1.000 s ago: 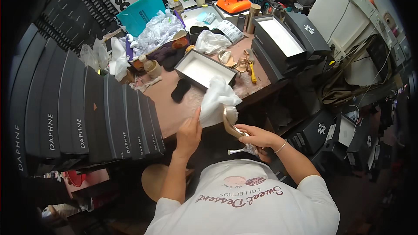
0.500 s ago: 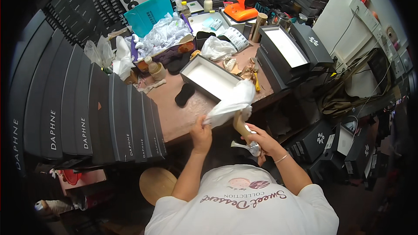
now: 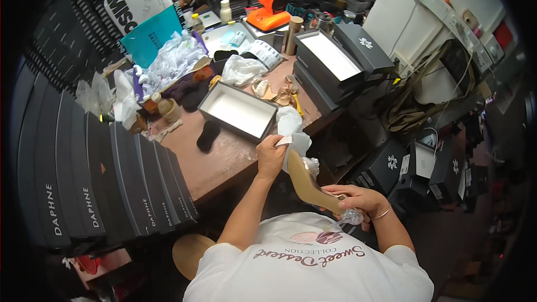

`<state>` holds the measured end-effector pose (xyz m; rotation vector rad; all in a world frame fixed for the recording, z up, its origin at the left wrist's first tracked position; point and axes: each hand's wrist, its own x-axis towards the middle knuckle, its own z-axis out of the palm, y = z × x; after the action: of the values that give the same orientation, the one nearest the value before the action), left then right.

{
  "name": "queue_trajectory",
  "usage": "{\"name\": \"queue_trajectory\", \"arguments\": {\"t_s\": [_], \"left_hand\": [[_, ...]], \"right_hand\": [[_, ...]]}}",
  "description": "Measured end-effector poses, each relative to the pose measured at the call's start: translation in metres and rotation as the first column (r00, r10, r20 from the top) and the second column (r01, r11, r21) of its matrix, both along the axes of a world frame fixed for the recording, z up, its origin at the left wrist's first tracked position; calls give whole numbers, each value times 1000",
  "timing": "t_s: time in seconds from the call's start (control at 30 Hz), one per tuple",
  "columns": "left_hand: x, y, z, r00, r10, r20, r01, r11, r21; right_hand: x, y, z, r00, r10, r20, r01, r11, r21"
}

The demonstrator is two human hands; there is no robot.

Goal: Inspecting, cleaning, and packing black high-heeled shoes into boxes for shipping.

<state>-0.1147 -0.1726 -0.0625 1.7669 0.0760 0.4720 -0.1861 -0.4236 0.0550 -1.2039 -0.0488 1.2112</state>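
Observation:
A high-heeled shoe (image 3: 305, 182) with a tan sole is turned sole-up in front of my chest, its toe pointing at the bench. Around its back part wraps my right hand (image 3: 361, 198), beside the heel, which looks clear or covered in clear film. My left hand (image 3: 271, 159) pinches a crumpled white wrapping sheet (image 3: 291, 126) at the shoe's toe. Whether the sheet is paper or plastic I cannot tell. Just beyond my left hand lies a dark grey shoebox (image 3: 240, 113) with a white inside and no lid on it. A small black item (image 3: 208, 137) lies left of the box.
Tall stacks of grey shoeboxes (image 3: 126, 173) border the left side. Past the open box are a purple carton of crumpled white paper (image 3: 173, 59), bottles (image 3: 225, 11) and an orange device (image 3: 271, 11). More shoeboxes (image 3: 330, 56) stand at the bench's right end.
The shoe has swung round so its sole now faces up. The white sheet, earlier stretched out wide, is bunched at the toe. My view has shifted to the right.

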Motion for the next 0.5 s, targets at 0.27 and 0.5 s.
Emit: {"name": "queue_trajectory", "arguments": {"t_s": [0.27,0.5], "left_hand": [[-29,-20,9,991,-133,-35,124,976,-176],[-61,-9,4,981,-184,67,186,982,-24]], "right_hand": [[-3,36,-48,893,125,432,5,958,-288],[6,19,-82,889,-456,-50,456,870,184]]}}
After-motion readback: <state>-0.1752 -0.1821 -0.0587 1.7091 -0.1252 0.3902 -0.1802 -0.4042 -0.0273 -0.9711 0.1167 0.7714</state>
